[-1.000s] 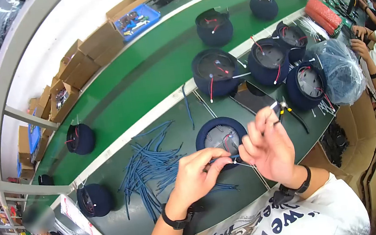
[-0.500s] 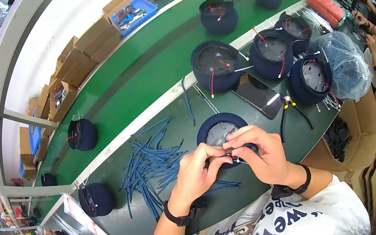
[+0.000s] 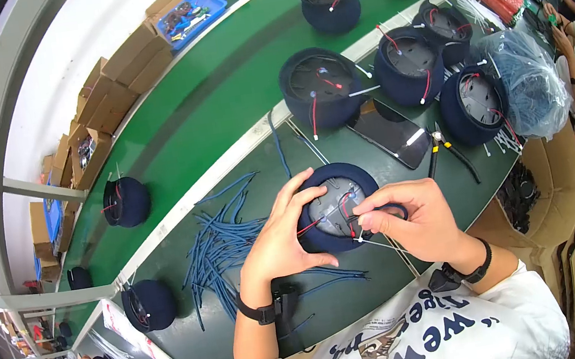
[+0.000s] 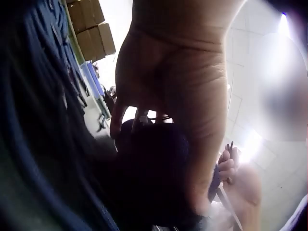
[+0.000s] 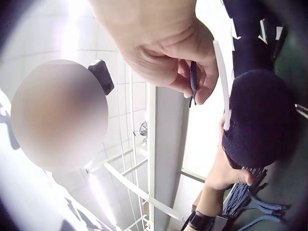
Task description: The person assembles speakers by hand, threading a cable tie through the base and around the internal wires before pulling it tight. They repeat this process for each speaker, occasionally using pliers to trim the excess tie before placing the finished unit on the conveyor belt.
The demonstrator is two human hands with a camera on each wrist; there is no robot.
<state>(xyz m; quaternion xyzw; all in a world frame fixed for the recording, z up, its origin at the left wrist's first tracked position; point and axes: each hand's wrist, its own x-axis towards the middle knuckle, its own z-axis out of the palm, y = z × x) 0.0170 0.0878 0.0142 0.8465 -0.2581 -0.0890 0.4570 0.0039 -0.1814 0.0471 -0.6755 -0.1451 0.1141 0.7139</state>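
A round navy fabric-covered shell (image 3: 358, 172) with a grey plastic inside and red wires sits on the table in front of me. My left hand (image 3: 273, 246) holds it by the left side, fingers at the far rim and thumb at the near edge. Over its right side, my right hand (image 3: 422, 223) pinches a looped dark blue cord (image 5: 193, 79) between thumb and fingers. Thin dark ends stick out of that cord in the right wrist view. A white cable tie (image 5: 222, 82) projects from the shell. In the left wrist view the shell is mostly in shadow.
Loose blue cords (image 3: 221, 255) lie heaped at left. Beyond the shell are a phone (image 3: 391, 134) and yellow-black pliers (image 3: 449, 149). More navy shells (image 3: 321, 105) stand at the back right, beside a clear plastic bag (image 3: 526, 87). A green belt (image 3: 218, 101) runs behind.
Both hands were together at the blue cord over the shell. My left hand has let go and moved left onto the shell's side; my right hand keeps the cord.
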